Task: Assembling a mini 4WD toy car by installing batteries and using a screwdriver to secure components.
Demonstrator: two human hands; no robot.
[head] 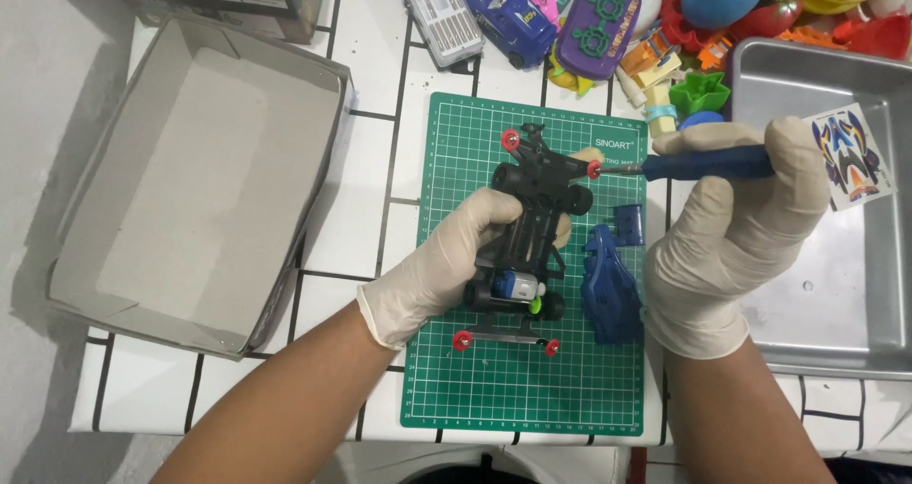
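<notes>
Nearest, left hand point(446, 261) clamped around small black toy car point(532, 227), held over green mat point(456, 389). Right hand point(736, 227) closed on blue screwdriver point(708, 164), tip touching red roller point(595, 170) at far right corner. Blue body shell point(611, 289) already off, lying right of car. Looked about midway, rollers on. Long way ran near to far, tilted slightly.

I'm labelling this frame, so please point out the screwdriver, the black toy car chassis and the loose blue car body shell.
screwdriver point(708, 164), head view, on its blue handle.
black toy car chassis point(534, 220), head view, on its middle deck.
blue car body shell point(611, 289), head view, on its upper surface.
</notes>
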